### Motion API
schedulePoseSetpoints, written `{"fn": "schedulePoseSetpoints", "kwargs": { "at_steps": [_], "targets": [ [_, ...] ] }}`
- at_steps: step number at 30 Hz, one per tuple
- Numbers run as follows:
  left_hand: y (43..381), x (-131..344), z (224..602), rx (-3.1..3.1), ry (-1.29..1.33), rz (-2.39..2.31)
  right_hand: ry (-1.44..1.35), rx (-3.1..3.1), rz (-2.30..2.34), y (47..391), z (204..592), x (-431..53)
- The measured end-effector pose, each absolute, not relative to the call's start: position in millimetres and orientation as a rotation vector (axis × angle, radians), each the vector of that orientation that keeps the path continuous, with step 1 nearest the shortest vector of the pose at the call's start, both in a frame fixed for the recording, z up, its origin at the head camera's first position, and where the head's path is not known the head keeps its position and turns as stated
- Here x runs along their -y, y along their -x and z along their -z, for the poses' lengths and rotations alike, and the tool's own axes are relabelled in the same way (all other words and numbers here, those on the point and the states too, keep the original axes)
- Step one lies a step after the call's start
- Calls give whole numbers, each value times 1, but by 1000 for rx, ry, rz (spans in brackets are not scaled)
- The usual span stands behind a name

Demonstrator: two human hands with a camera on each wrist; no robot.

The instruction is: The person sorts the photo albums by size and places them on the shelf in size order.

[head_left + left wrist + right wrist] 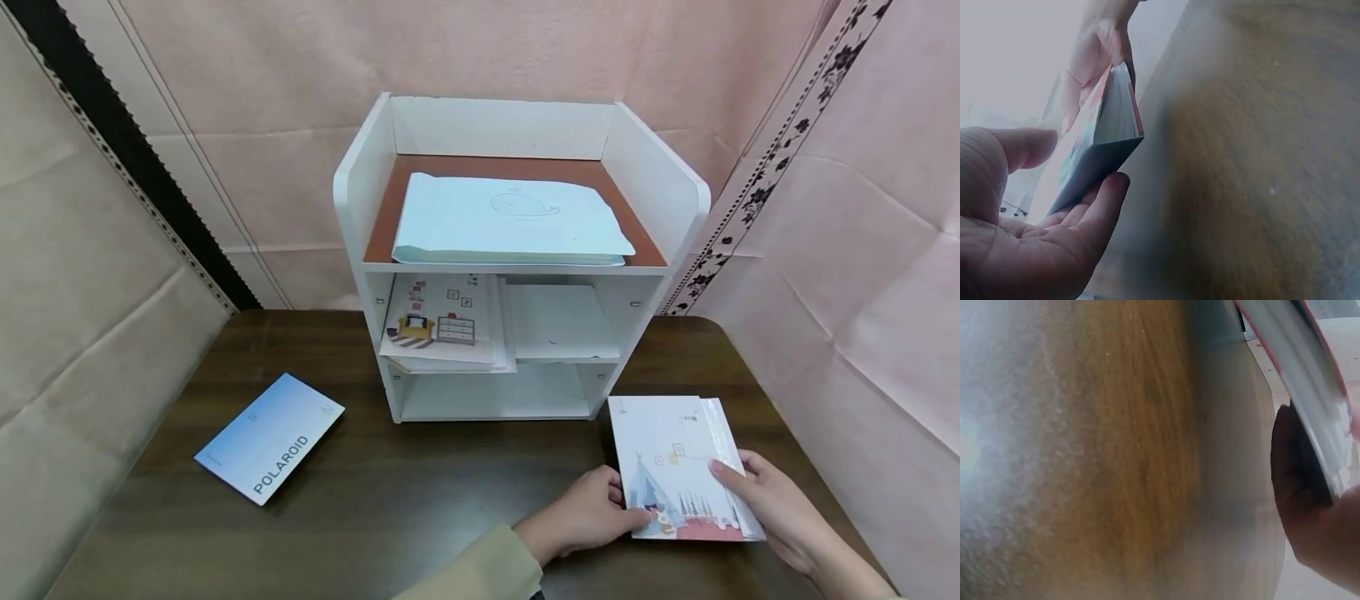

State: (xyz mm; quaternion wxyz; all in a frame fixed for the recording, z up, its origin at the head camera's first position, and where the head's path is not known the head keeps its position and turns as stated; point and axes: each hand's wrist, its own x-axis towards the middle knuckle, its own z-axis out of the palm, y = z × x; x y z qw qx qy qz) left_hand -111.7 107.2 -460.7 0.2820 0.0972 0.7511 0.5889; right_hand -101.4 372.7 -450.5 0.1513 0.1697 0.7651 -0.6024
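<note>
Both hands are at a book (675,467) with a pale cover that shows a blue tent, a barcode and a pink strip, over the right side of the table. My left hand (585,515) holds its lower left corner, thumb at the cover and fingers under the spine. On the opposite edge my right hand (780,508) grips it, thumb on top and fingers beneath. In the left wrist view the book's spine (1094,165) and page ends face the camera. Its page block (1310,381) slants along the right side of the right wrist view.
A white shelf unit (495,398) stands at the table's back. Light blue sheets or booklets with a whale drawing (510,217) lie on its top tier. Illustrated booklets (442,321) stick out of the middle tier. A blue-white POLAROID booklet (270,437) lies at left on the dark wooden table (360,525).
</note>
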Motion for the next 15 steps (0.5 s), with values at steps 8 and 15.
{"fn": "schedulePoseSetpoints", "kwargs": {
  "at_steps": [8, 15],
  "targets": [
    [110, -97, 454, -1944, -252, -1722, -340, -2138, 1858, 99, 453, -367],
    [109, -83, 451, -1851, -287, -1878, -92, -2069, 1917, 100, 453, -355]
  ]
}}
